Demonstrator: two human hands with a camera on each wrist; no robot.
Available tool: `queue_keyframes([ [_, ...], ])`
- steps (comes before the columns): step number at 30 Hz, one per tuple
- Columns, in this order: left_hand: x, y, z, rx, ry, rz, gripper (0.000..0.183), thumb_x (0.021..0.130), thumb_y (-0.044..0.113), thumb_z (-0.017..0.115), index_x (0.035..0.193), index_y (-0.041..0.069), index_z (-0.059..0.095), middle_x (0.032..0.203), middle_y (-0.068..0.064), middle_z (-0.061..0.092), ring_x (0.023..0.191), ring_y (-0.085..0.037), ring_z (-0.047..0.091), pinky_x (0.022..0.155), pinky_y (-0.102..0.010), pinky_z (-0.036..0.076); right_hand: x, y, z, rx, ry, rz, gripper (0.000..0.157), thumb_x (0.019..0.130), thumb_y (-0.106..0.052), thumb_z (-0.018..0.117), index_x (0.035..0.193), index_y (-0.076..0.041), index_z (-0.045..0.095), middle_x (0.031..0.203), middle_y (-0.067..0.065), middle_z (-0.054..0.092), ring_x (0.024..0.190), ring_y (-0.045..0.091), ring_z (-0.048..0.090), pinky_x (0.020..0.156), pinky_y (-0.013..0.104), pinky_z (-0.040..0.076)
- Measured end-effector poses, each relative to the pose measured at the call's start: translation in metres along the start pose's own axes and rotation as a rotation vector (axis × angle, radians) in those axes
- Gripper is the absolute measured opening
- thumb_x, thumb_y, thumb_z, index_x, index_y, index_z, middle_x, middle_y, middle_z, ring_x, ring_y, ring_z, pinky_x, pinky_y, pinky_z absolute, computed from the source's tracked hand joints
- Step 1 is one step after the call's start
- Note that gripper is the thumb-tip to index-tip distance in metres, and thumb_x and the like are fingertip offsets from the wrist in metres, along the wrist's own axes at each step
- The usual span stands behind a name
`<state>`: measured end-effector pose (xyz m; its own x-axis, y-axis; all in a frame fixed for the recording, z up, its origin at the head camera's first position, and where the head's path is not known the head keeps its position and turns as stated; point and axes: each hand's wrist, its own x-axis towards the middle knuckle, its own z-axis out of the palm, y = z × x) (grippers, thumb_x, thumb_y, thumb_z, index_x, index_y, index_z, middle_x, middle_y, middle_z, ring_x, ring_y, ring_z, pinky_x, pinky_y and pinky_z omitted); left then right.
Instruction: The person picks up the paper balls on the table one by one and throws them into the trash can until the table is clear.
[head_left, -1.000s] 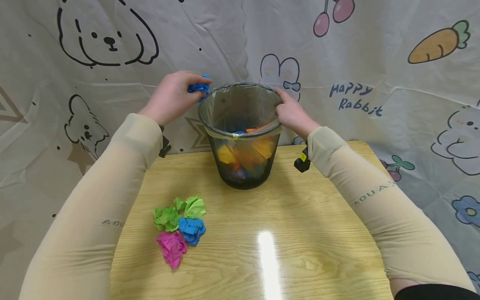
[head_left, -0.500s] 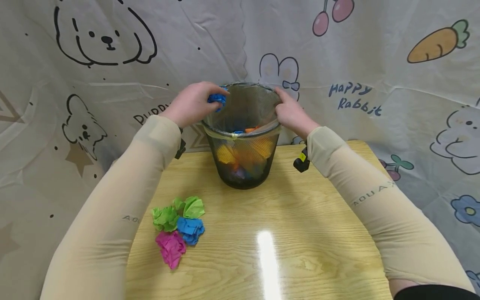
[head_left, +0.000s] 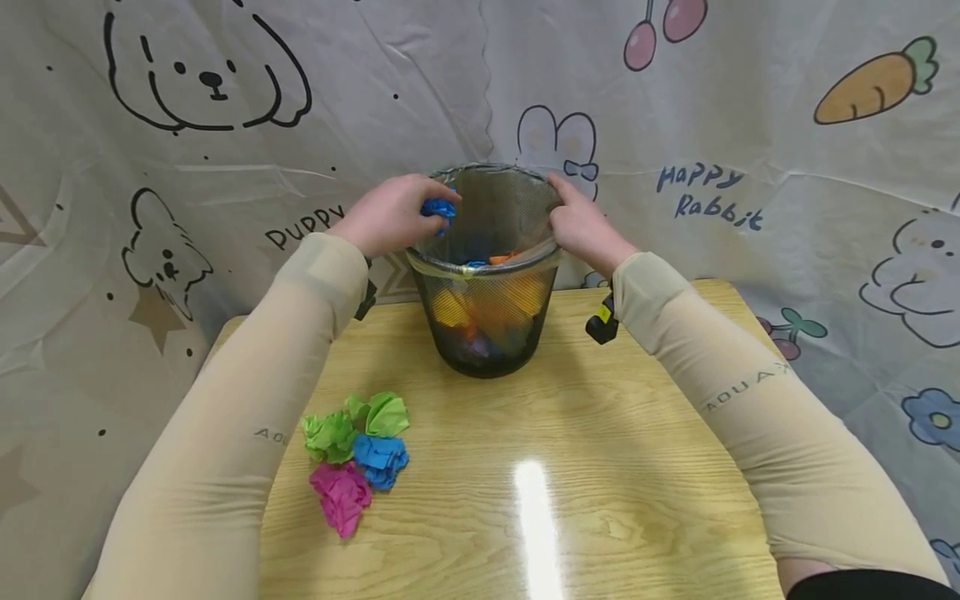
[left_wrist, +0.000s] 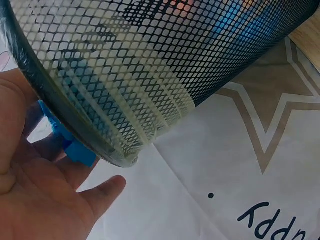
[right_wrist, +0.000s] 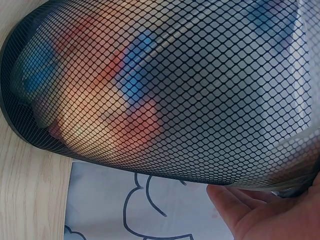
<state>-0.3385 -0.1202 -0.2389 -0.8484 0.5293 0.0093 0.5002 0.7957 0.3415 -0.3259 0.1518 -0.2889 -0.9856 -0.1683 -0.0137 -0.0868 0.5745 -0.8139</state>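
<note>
A black mesh wastebasket (head_left: 487,342) with a clear liner stands upright at the back of the table, coloured crumpled paper visible inside. My left hand (head_left: 390,215) holds a blue crumpled paper ball (head_left: 439,210) between thumb and fingers, over the basket's left rim. In the left wrist view, that blue paper (left_wrist: 75,147) shows beside the rim, partly hidden by it. My right hand (head_left: 588,225) grips the rim on the right side, with some fingers hidden behind the mesh. In the right wrist view, orange and blue paper (right_wrist: 132,85) shows through the mesh.
On the wooden table (head_left: 600,467) at front left lie two green paper balls (head_left: 330,436), a blue one (head_left: 381,461) and a magenta one (head_left: 342,498), close together. A printed cloth (head_left: 420,75) hangs right behind the basket.
My left hand has moved right and slightly down with the blue paper ball, from outside the basket's left rim to over its opening. The right hand keeps its grip on the rim.
</note>
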Motion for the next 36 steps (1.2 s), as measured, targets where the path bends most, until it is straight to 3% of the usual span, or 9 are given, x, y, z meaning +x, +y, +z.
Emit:
queue_keyframes([
  [6, -0.002, -0.001, 0.001, 0.013, -0.004, -0.019, 0.048, 0.104, 0.02, 0.058, 0.152, 0.014, 0.052, 0.165, -0.016, 0.028, 0.147, -0.037, 0.034, 0.118, -0.051, 0.03, 0.0, 0.0, 0.001, 0.012, -0.002, 0.012, 0.067, 0.103, -0.007, 0.023, 0.167, -0.019, 0.004, 0.171, -0.004, 0.003, 0.154, 0.014, 0.007, 0.12, 0.037, 0.021],
  [8, -0.003, 0.0, 0.001, 0.009, 0.002, -0.033, 0.051, 0.105, 0.024, 0.057, 0.155, 0.018, 0.049, 0.167, -0.014, 0.022, 0.15, -0.037, 0.027, 0.12, -0.052, 0.027, 0.001, -0.001, 0.001, 0.012, 0.003, 0.018, 0.068, 0.103, -0.007, 0.023, 0.167, -0.02, 0.004, 0.171, -0.004, 0.003, 0.154, 0.014, 0.007, 0.122, 0.036, 0.018],
  [13, -0.008, 0.0, -0.002, 0.014, 0.025, -0.043, 0.054, 0.107, 0.035, 0.053, 0.158, 0.021, 0.043, 0.169, -0.012, 0.018, 0.153, -0.034, 0.021, 0.122, -0.053, 0.02, 0.002, -0.001, 0.002, 0.011, 0.013, 0.028, 0.069, 0.102, -0.006, 0.023, 0.167, -0.021, 0.005, 0.171, -0.003, 0.005, 0.154, 0.013, 0.008, 0.12, 0.035, 0.02],
  [19, -0.011, -0.002, -0.004, 0.015, 0.04, -0.037, 0.058, 0.107, 0.044, 0.048, 0.16, 0.022, 0.038, 0.169, -0.014, 0.017, 0.154, -0.035, 0.018, 0.122, -0.054, 0.017, 0.002, -0.001, 0.001, 0.01, 0.004, 0.024, 0.068, 0.103, -0.006, 0.022, 0.167, -0.021, 0.004, 0.171, -0.003, 0.003, 0.146, 0.02, 0.024, 0.112, 0.039, 0.027],
  [29, -0.02, -0.011, -0.01, -0.001, 0.055, -0.07, 0.07, 0.105, 0.06, 0.039, 0.165, 0.031, 0.019, 0.171, -0.009, 0.004, 0.156, -0.035, 0.006, 0.122, -0.061, 0.006, 0.0, -0.002, 0.001, 0.01, 0.008, 0.015, 0.069, 0.102, -0.006, 0.023, 0.167, -0.019, 0.005, 0.171, -0.002, 0.005, 0.154, 0.013, 0.006, 0.11, 0.039, 0.027],
  [36, -0.036, -0.028, -0.016, -0.012, 0.09, -0.098, 0.076, 0.105, 0.061, 0.038, 0.166, 0.032, 0.003, 0.171, -0.01, -0.003, 0.155, -0.036, 0.003, 0.121, -0.063, 0.007, 0.0, -0.002, 0.001, 0.007, 0.006, 0.013, 0.069, 0.102, -0.006, 0.023, 0.167, -0.019, 0.005, 0.171, -0.002, 0.005, 0.154, 0.013, 0.007, 0.112, 0.037, 0.026],
])
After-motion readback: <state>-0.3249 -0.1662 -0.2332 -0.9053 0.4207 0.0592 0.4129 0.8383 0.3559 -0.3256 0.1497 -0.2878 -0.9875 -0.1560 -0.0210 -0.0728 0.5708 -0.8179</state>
